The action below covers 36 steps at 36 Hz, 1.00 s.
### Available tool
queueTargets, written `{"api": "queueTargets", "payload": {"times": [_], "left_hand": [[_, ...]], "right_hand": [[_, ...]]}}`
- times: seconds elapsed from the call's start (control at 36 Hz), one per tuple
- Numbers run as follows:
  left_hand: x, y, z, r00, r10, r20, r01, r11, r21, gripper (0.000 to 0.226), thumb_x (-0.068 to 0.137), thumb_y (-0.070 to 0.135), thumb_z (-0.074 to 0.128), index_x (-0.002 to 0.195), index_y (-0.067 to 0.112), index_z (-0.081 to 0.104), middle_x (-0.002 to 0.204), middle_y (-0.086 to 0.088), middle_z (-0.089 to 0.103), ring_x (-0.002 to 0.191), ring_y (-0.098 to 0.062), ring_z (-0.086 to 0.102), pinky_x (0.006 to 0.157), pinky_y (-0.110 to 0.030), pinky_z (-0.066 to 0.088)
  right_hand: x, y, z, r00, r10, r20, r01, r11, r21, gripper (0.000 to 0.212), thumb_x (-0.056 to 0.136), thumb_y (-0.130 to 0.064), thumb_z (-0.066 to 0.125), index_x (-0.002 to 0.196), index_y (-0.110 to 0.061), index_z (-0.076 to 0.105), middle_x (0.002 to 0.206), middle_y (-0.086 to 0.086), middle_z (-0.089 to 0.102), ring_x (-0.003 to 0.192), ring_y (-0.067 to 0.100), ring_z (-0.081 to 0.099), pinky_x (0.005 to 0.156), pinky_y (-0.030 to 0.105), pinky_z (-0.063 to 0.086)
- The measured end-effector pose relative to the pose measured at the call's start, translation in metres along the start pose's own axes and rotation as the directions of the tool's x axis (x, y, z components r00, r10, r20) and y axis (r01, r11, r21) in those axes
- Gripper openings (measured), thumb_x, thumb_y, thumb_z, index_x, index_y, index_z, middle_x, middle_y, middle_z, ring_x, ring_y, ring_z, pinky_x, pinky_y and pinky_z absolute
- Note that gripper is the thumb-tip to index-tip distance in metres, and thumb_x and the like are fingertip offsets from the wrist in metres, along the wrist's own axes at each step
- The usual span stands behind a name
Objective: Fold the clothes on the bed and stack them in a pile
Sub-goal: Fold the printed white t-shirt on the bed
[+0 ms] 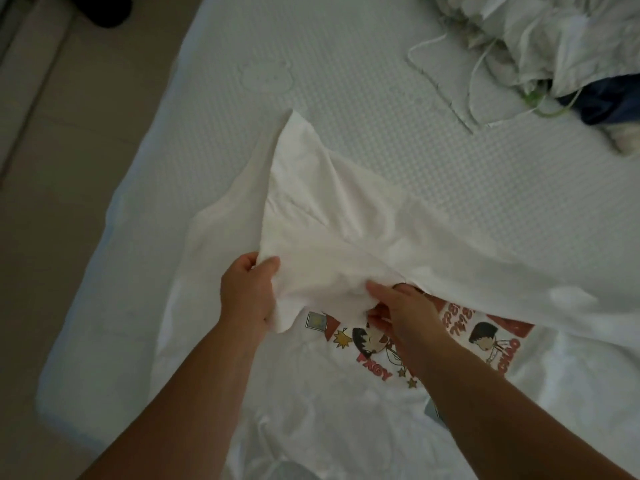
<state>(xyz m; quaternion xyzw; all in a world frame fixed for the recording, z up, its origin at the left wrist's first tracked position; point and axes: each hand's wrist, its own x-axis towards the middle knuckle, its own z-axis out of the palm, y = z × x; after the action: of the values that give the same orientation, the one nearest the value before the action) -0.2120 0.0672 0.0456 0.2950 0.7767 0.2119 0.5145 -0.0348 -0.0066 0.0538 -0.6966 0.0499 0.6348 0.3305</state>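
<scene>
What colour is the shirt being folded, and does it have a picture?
White T-shirt, with a red-and-black cartoon print of children; head view.

The bed (346, 81) carries a pale mattress cover with a fine embossed check pattern and a faint bear outline. A white T-shirt with a cartoon print (329, 393) lies on it, near side. A heap of crumpled white and dark-blue clothes (554, 46) lies at the far right corner.
</scene>
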Motion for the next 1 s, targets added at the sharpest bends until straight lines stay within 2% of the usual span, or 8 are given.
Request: {"api": "queueTargets", "payload": {"times": [0.08,0.22,0.36,0.56,0.64,0.75,0.89,1.0], "left_hand": [[0.006,-0.016,-0.006,0.999,-0.016,0.051,0.004,0.973,0.23,0.011,0.084,0.021,0.061,0.077,0.012,0.063,0.086,-0.012,0.067,0.084,-0.033,0.063,0.072,-0.038,0.051],[0.019,-0.007,-0.014,0.987,0.141,0.074,-0.158,0.804,0.573,0.02,0.078,0.036,0.065,0.088,0.02,0.057,0.075,0.008,0.056,0.074,-0.018,0.054,0.06,-0.028,0.036],[0.053,0.045,0.0,0.95,0.301,0.084,-0.293,0.762,0.578,0.052,0.078,0.044,0.065,0.12,0.015,0.054,0.114,-0.004,0.061,0.106,-0.026,0.057,0.08,-0.029,0.038],[0.099,0.126,0.046,0.896,0.373,0.241,-0.442,0.705,0.554,0.044,0.083,0.047,0.059,0.106,0.009,0.067,0.1,-0.008,0.067,0.092,-0.022,0.063,0.069,-0.024,0.037],[0.114,0.142,0.06,0.901,0.36,0.243,-0.434,0.742,0.511,0.048,0.086,0.043,0.058,0.118,0.006,0.062,0.115,-0.011,0.064,0.102,-0.026,0.061,0.073,-0.023,0.04],[0.128,0.154,0.072,0.918,0.348,0.191,-0.396,0.832,0.389,0.039,0.087,0.032,0.06,0.115,0.005,0.063,0.117,-0.014,0.063,0.104,-0.028,0.061,0.084,-0.028,0.049],[0.141,0.155,0.069,0.98,0.152,0.129,-0.16,0.985,0.059,0.061,0.079,0.036,0.073,0.124,-0.001,0.055,0.124,-0.016,0.059,0.108,-0.028,0.06,0.092,-0.042,0.051],[0.148,0.154,0.076,0.963,0.236,0.133,-0.249,0.963,0.099,0.058,0.085,0.044,0.063,0.127,0.005,0.054,0.129,-0.011,0.057,0.114,-0.026,0.056,0.098,-0.036,0.046]], "right_hand": [[-0.006,0.016,0.005,0.998,0.027,-0.052,-0.026,0.999,0.028,0.011,0.083,-0.017,0.067,0.084,-0.009,0.06,0.081,0.007,0.065,0.073,0.019,0.061,0.066,0.029,0.052],[-0.011,0.021,0.0,0.999,-0.032,-0.028,0.018,0.915,-0.404,0.029,0.084,-0.048,0.061,0.085,-0.019,0.062,0.082,0.005,0.067,0.068,0.016,0.059,0.06,0.027,0.048],[-0.012,-0.001,-0.017,0.968,-0.241,0.075,0.201,0.554,-0.808,0.033,0.089,-0.044,0.054,0.072,-0.017,0.06,0.06,-0.005,0.062,0.037,0.0,0.045,0.04,0.013,0.038],[0.03,-0.062,-0.015,0.636,-0.769,0.058,0.349,0.22,-0.911,0.04,0.087,-0.041,0.056,0.12,-0.018,0.055,0.116,-0.001,0.053,0.11,0.02,0.048,0.097,0.039,0.038],[0.056,-0.082,-0.01,0.649,-0.756,0.08,0.268,0.129,-0.955,0.046,0.089,-0.046,0.051,0.126,-0.019,0.051,0.128,0.006,0.05,0.118,0.026,0.042,0.101,0.044,0.031],[0.08,-0.098,-0.006,0.671,-0.735,0.102,0.276,0.119,-0.954,0.034,0.091,-0.042,0.047,0.114,-0.022,0.06,0.112,0.004,0.059,0.101,0.024,0.047,0.094,0.042,0.032],[0.094,-0.115,-0.014,0.724,-0.69,0.006,0.376,0.387,-0.842,0.019,0.092,-0.039,0.049,0.088,-0.028,0.062,0.074,-0.013,0.056,0.072,0.013,0.054,0.068,0.029,0.041],[0.103,-0.12,-0.017,0.722,-0.691,0.037,0.338,0.305,-0.891,0.021,0.094,-0.039,0.044,0.09,-0.027,0.06,0.073,-0.013,0.052,0.067,0.01,0.049,0.066,0.029,0.037]]}}
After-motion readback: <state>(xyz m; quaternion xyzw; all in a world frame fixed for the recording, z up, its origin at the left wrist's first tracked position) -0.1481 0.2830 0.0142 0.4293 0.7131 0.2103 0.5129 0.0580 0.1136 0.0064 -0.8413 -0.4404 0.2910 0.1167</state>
